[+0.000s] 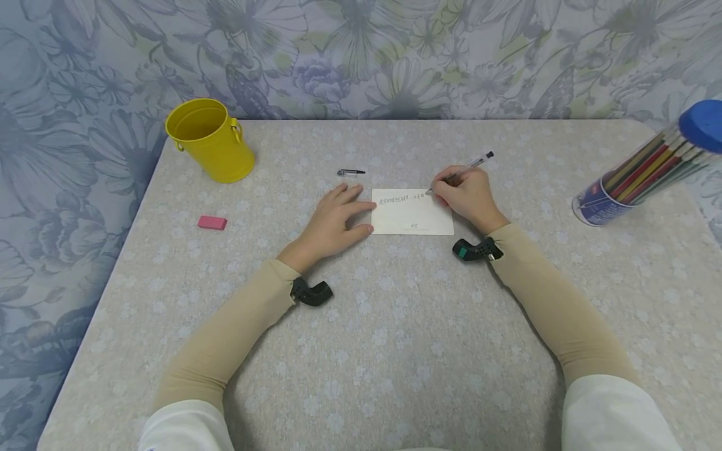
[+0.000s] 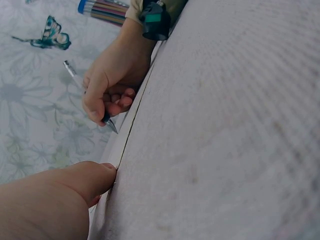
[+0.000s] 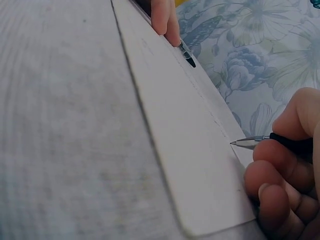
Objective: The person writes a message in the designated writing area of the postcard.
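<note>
My right grip (image 1: 467,194) is narrow, pinching a pen (image 1: 476,163) low, close to its metal tip, likely for fine control; the barrel slants up toward the far right. The tip is at the right end of a handwritten line along the far side of the white card (image 1: 408,215), the card sitting squarely between my two grips. My left grip (image 1: 334,222) holds nothing: its fingers are spread, with thumb and forefinger touching the card's left edge, I think to stop it sliding. A shorter bit of writing sits by the near edge. Just past my left fingertips lies the pen cap (image 1: 351,172), presumably off to bare the tip. Farther left on the desk (image 1: 395,351) are a pink block (image 1: 212,223) and a yellow bucket (image 1: 222,153); well right, a tin (image 1: 599,205) keeps colored pencils (image 1: 654,170) bunched together.
</note>
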{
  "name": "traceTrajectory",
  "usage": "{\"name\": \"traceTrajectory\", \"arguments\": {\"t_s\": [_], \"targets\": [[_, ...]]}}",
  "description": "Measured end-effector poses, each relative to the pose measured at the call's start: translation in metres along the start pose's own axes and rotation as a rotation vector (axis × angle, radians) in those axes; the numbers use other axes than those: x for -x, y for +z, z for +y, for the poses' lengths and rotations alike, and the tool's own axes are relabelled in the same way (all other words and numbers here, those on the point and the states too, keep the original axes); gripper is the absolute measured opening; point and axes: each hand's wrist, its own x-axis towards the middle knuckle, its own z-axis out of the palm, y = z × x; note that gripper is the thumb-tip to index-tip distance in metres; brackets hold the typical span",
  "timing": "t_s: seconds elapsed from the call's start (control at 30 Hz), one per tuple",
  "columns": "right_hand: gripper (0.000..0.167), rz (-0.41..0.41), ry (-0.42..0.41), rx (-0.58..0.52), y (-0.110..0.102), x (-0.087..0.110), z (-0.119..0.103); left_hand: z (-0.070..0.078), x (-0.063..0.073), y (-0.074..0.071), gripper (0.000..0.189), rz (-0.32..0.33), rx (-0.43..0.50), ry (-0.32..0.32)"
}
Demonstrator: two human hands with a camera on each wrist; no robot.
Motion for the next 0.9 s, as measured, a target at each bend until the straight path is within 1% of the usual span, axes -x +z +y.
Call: {"name": "traceTrajectory", "arguments": {"t_s": [0.27, 0.6, 0.9], "targets": [[0.015, 0.001, 0.01, -0.007, 0.0001, 0.0004, -0.0007, 0.0005, 0.0, -0.0004, 0.047, 0.006, -0.004, 0.009], [0.015, 0.021, -0.013, 0.0, 0.001, 0.0013, -0.0029, -0.0021, -0.0005, 0.0017, 0.047, 0.013, -0.002, 0.011], [0.016, 0.011, -0.025, -0.006, 0.0009, 0.0003, -0.0011, -0.0026, -0.0004, 0.0021, 0.048, 0.021, -0.002, 0.02]]}}
